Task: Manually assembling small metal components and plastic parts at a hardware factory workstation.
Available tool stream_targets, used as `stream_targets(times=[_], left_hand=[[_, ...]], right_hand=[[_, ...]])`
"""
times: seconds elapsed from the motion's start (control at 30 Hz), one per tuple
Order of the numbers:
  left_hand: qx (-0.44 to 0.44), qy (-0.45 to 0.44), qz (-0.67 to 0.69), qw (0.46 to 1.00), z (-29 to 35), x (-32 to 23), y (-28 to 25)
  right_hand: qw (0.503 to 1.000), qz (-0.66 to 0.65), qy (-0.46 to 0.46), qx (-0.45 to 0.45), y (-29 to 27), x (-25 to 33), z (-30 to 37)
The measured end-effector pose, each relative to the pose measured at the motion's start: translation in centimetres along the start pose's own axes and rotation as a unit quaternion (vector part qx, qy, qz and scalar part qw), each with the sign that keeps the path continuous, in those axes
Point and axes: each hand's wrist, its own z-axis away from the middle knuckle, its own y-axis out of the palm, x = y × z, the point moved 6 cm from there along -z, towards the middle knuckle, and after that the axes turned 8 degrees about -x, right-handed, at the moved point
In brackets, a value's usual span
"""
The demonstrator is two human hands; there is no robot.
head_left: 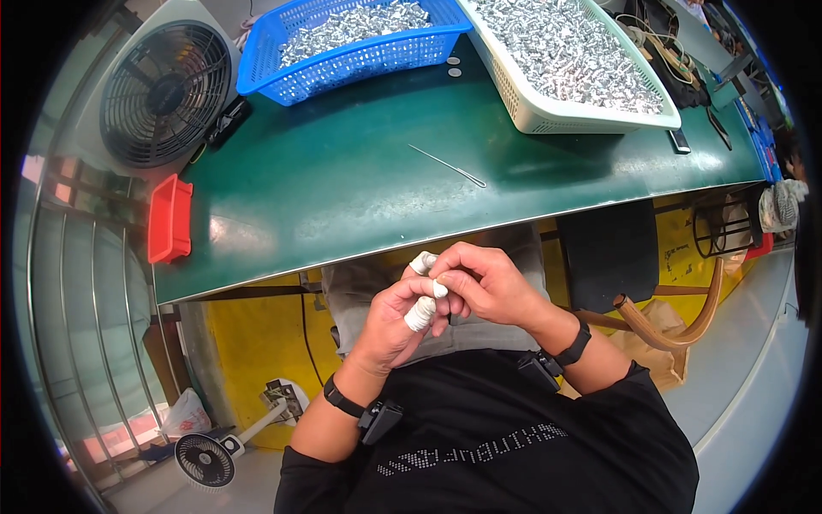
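Note:
My two hands meet over my lap, below the front edge of the green table [342,188]. My left hand [396,321] has white finger cots or tape wraps [420,313] on its fingers. My right hand [484,283] pinches the white covering at a left fingertip. Each wrist carries a black band with a small black device. A thin metal needle-like rod [447,166] lies alone on the table, away from both hands.
At the table's back stand a blue basket [360,60] and a white basket [548,107], both full of small silvery metal parts. A red bin [169,218] hangs at the left edge. A large fan [163,90] is behind; a small fan [205,458] stands on the floor.

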Motion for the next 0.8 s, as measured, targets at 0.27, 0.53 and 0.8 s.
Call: stream_targets(times=[0.27,0.53,0.8], left_hand=[[-0.079,0.004,0.032,0.996,-0.6,1.0,-1.3],[-0.109,-0.001,0.061,0.992,-1.1,0.7,-0.5],[-0.052,0.032,-0.034,0.998,-0.8,0.9,0.3]], right_hand=[[0.991,-0.075,0.079,-0.083,0.9,-1.9,0.1],[0.984,-0.132,0.051,-0.104,0.8,-2.2,0.2],[0.981,-0.126,0.099,-0.107,0.3,-3.2,0.1]])
